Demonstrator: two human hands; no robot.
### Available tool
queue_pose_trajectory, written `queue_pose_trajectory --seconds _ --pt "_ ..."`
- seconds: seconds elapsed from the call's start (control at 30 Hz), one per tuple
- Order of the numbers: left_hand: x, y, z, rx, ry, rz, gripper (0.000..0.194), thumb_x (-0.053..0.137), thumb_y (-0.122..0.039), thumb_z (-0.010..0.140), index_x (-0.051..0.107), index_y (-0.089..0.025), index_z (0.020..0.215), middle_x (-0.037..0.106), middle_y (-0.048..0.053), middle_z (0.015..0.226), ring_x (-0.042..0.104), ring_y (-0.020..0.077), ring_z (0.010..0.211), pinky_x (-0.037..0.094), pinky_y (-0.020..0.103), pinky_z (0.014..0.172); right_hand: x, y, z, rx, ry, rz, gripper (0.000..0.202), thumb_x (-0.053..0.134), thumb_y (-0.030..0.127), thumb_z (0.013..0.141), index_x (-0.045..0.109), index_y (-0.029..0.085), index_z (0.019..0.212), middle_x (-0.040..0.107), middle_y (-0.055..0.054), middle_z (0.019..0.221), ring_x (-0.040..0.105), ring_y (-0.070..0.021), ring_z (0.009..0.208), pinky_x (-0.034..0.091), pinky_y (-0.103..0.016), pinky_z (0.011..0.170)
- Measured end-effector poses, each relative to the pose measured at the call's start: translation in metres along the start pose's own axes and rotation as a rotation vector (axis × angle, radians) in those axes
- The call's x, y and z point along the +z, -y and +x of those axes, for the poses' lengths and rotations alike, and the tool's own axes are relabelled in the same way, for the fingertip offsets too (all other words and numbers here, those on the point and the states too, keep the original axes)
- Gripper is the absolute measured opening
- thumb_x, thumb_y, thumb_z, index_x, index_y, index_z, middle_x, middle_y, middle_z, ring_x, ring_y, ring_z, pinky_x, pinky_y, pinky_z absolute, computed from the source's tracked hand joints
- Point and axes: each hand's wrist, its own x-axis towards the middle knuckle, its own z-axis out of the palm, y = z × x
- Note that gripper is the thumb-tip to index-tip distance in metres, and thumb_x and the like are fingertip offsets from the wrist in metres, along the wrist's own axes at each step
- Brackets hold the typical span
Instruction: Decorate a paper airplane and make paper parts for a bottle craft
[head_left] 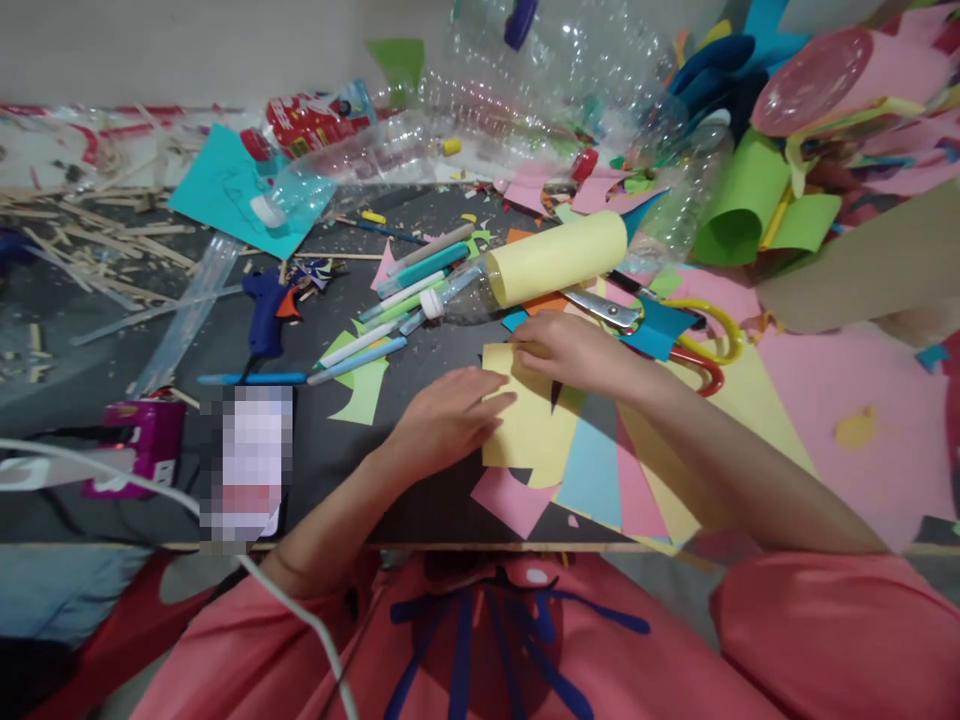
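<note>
A yellow paper piece (pixel 525 425) with cut edges lies near the table's front edge. My left hand (pixel 454 415) rests at its left side, fingers apart, the fingertips over the paper's edge. At the paper's upper edge is my right hand (pixel 566 350), with its fingers bent together; whether they pinch the paper is too small to tell. Just beyond the hands lies a plastic bottle wrapped in yellow paper (pixel 559 260), its cap pointing left. Scissors (pixel 607 310) with yellow and red handles lie behind my right forearm. Pink, blue and yellow sheets (pixel 592 460) spread beneath that forearm.
Markers (pixel 360 358) and a blue glue gun (pixel 265 310) lie left of centre. A phone (pixel 255 450) and a purple box (pixel 154 445) sit front left, with a white cable crossing. Wooden sticks (pixel 97 240), clear bottles (pixel 375 155) and coloured paper fill the back.
</note>
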Motion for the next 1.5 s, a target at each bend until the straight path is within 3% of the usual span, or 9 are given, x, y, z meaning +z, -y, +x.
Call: queue_pose_trajectory --seconds 0.1,0.2,0.43,0.63,0.83,1.17,1.5 --pt "0.005 -0.018 0.003 0.097 0.156 0.019 0.036 0.059 -0.022 0.093 0.060 -0.015 0.128 0.065 0.013 0.134 0.059 0.0247 0.128 0.045 0.039 0.109 0.001 0.002 0.005 -0.006 0.005 -0.026 0.018 0.046 0.017 0.089 0.062 0.016 0.080 0.065 -0.010 0.083 0.057 -0.0215 0.079 0.032 -0.031 0.066" --pt "0.012 -0.026 0.001 0.140 0.220 0.043 0.043 0.055 -0.030 0.097 0.053 -0.018 0.138 0.057 0.011 0.145 0.050 0.0240 0.138 0.040 0.040 0.115 0.000 0.003 0.009 0.029 0.001 -0.007 0.017 0.047 0.018 0.090 0.062 0.016 0.082 0.067 -0.011 0.087 0.058 -0.0221 0.080 0.033 -0.030 0.066" --pt "0.023 -0.025 -0.007 0.147 0.222 0.114 0.053 0.054 -0.042 0.097 0.046 -0.025 0.146 0.049 0.009 0.153 0.046 0.0236 0.142 0.038 0.040 0.117 0.000 0.008 0.016 0.128 0.046 -0.016 0.014 0.052 0.023 0.090 0.062 0.016 0.085 0.068 -0.012 0.088 0.059 -0.0222 0.079 0.032 -0.029 0.064" --pt "0.019 -0.029 -0.006 0.112 0.233 0.116 0.045 0.050 -0.033 0.099 0.050 -0.028 0.143 0.051 0.007 0.151 0.046 0.0234 0.141 0.038 0.041 0.117 -0.001 0.009 0.017 0.150 0.047 -0.024 0.013 0.052 0.025 0.090 0.062 0.016 0.091 0.069 -0.012 0.093 0.061 -0.0239 0.084 0.034 -0.029 0.067" --pt "0.019 -0.030 -0.003 0.120 0.270 0.110 0.042 0.046 -0.030 0.100 0.052 -0.023 0.141 0.054 0.006 0.148 0.046 0.0213 0.141 0.036 0.040 0.118 0.002 0.007 0.016 0.155 0.040 -0.019 0.013 0.052 0.024 0.090 0.062 0.016 0.092 0.069 -0.013 0.095 0.061 -0.0253 0.085 0.036 -0.030 0.068" --pt "0.023 -0.030 -0.006 0.133 0.241 0.157 0.046 0.039 -0.036 0.103 0.046 -0.023 0.147 0.050 0.002 0.153 0.046 0.0189 0.140 0.035 0.038 0.118 0.018 -0.001 0.014 0.077 -0.209 0.041 0.012 0.050 0.014 0.088 0.061 0.018 0.085 0.067 -0.010 0.089 0.060 -0.0245 0.088 0.042 -0.033 0.075" --pt "0.020 -0.031 -0.004 0.138 0.327 0.161 0.049 0.034 -0.033 0.104 0.038 -0.023 0.152 0.042 0.003 0.158 0.040 0.0184 0.145 0.031 0.039 0.119 0.028 -0.007 0.012 0.015 -0.303 0.088 0.016 0.047 0.017 0.090 0.060 0.020 0.081 0.064 -0.009 0.084 0.057 -0.0240 0.084 0.041 -0.035 0.074"
